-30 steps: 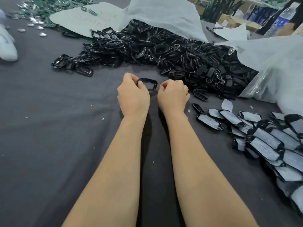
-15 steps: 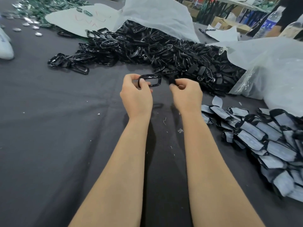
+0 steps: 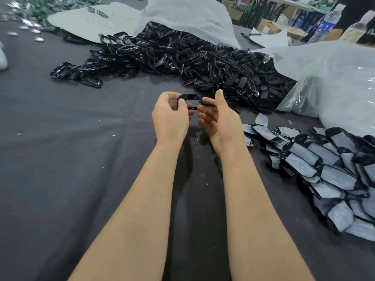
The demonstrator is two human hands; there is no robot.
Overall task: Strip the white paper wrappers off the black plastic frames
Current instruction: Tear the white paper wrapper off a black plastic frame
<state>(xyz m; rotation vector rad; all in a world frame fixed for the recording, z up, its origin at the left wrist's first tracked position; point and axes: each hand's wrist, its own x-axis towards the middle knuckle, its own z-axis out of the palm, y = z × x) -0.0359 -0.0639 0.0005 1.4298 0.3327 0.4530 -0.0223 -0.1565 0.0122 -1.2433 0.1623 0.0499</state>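
A: Hands first. Left hand [image 3: 170, 116] is pinched on a bare black frame [image 3: 189, 99], thumb and fingertips on its left end. Right hand [image 3: 220, 118] is on the right end of that frame, fingers half curled, thumb up. Frame is in the air above the cloth, no wrapper on it.

B: Right hand clamped?

A: Fingertips meet the frame end, so holding it, loosely. Palm faces left, hollow.

B: Room around?

A: Dark grey cloth [image 3: 71, 159] runs bare to the left and toward the camera, wide free stretch with a few white specks. Beyond the hands, pile of stripped frames [image 3: 172, 55] spreads across the table, its near edge close past the fingertips. Right: heap of wrapped frames [image 3: 324, 165], near edge just beside the right forearm. Clear plastic bag [image 3: 334, 92] closes off the far right, touching both heaps.

B: Materials?

A: Frames are glossy black plastic, rounded oblong loops, open in the middle. Wrappers are matte pale paper, folded flat around each frame, black ends poking out. One loose wrapper scrap [image 3: 261, 119] stands up at the heap's far edge. Cloth is soft, creased. White foam-like sheet [image 3: 188, 15] drapes over the back of the stripped pile. Bottles [image 3: 326, 23] at far right, blurry.
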